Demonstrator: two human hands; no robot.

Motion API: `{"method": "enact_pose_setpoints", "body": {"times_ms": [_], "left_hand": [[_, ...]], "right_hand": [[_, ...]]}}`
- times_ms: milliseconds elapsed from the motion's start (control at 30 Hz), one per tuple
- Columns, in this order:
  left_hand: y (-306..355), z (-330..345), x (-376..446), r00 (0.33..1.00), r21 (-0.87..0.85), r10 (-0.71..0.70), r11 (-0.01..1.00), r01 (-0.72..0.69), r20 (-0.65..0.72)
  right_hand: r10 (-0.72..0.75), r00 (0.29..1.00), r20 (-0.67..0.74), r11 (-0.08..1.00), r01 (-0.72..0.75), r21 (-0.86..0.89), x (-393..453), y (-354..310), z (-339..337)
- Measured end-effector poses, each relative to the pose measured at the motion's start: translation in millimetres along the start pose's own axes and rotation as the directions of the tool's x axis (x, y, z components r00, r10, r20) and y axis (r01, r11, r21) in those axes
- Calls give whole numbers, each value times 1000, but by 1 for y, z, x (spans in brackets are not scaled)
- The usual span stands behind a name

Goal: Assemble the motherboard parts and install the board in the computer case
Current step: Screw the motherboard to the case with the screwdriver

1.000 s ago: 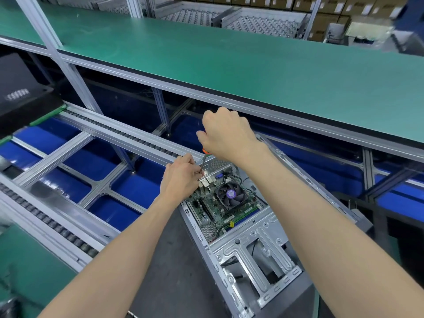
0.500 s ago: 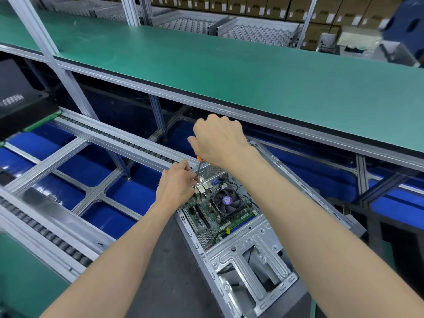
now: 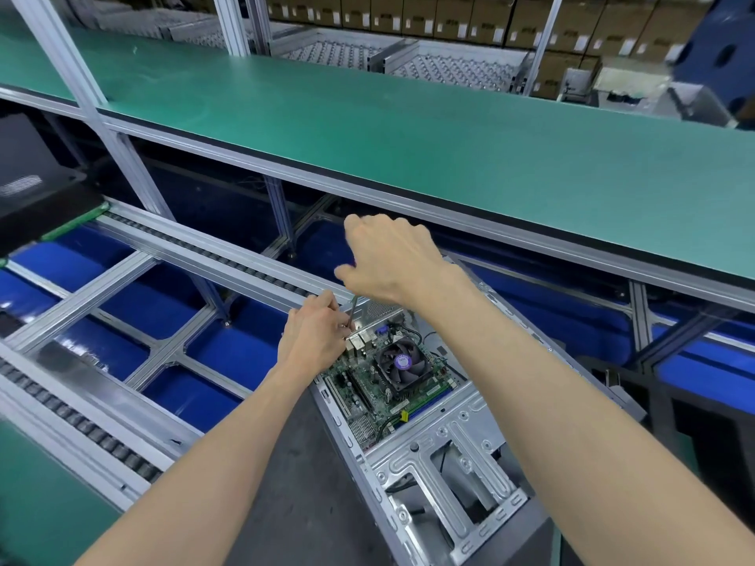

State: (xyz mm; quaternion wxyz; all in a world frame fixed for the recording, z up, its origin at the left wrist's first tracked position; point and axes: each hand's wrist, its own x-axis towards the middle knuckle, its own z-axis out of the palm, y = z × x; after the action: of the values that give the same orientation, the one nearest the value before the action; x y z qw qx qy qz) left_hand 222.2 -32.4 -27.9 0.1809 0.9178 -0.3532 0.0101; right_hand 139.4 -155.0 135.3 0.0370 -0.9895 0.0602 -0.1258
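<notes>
Head view: right hand (image 3: pixel 392 259) grips screwdriver (image 3: pixel 352 310), left hand (image 3: pixel 314 341) pinches its shaft over motherboard (image 3: pixel 367 386)

A green motherboard (image 3: pixel 369 388) with a black cooler fan (image 3: pixel 402 363) bearing a purple centre label sits in a silver-grey computer case (image 3: pixel 445 463). The counter (image 3: pixel 408 128) is teal-green, edged black; blue panels (image 3: pixel 159 316) show below; brown cardboard boxes (image 3: pixel 449 14) stand behind.
</notes>
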Motion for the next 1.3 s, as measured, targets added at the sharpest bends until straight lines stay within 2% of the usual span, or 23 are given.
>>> {"method": "enact_pose_setpoints", "body": {"times_ms": [67,133,233,333,400,467,533,700,800,900,967,1033,1133,1200,1300], "left_hand": [[-1,1,-1,1000,-24,-20,1000,20,-7],[-2,2,-1,1000,-18,-21,1000,21,-7],[-2,3,0,1000,-9,-8,1000,8,-10],[-1,1,1,1000,-5,4,1000,-4,-14],[-1,1,1,1000,11,11,1000,-11,2],[-2,2,1,1000,-13,-9,1000,9,2],[-4,4,1,1000,-30,-17,999,17,2],[-6,4,3,1000,-28,-1,1000,1,3],[-5,4,3,1000,-68,1,998,0,11],[-8,6,2,1000,-46,-3,999,2,-19],[-9,7,2,1000,-38,7,999,-8,-30],[-10,7,2,999,-25,25,999,-26,-35],[-7,5,3,999,-25,30,999,-31,-33],[-6,3,1,999,-35,20,999,-21,-30],[-7,5,0,999,-31,16,999,-17,-32]], "right_hand": [[-41,997,64,991,33,130,0,0,-1],[-19,999,46,988,11,155,1,-1,1],[78,995,-59,997,-79,-8,0,-1,9],[73,992,-101,992,-83,-94,-3,2,6],[15,1000,-25,1000,-15,-19,-4,3,2],[-40,998,49,991,33,128,-4,4,0],[-33,998,45,983,25,184,-3,2,1],[72,993,-97,997,-74,-23,2,-7,7],[38,998,-45,997,-40,-60,3,-9,4],[-24,998,61,995,18,97,2,-7,0],[-21,997,70,985,8,175,2,-7,0],[10,1000,11,991,-11,132,2,-7,3],[29,994,-101,999,-33,-36,-1,-9,8],[31,997,-70,998,-35,-54,-1,-9,5],[-23,999,41,997,20,73,1,-7,0]]}}
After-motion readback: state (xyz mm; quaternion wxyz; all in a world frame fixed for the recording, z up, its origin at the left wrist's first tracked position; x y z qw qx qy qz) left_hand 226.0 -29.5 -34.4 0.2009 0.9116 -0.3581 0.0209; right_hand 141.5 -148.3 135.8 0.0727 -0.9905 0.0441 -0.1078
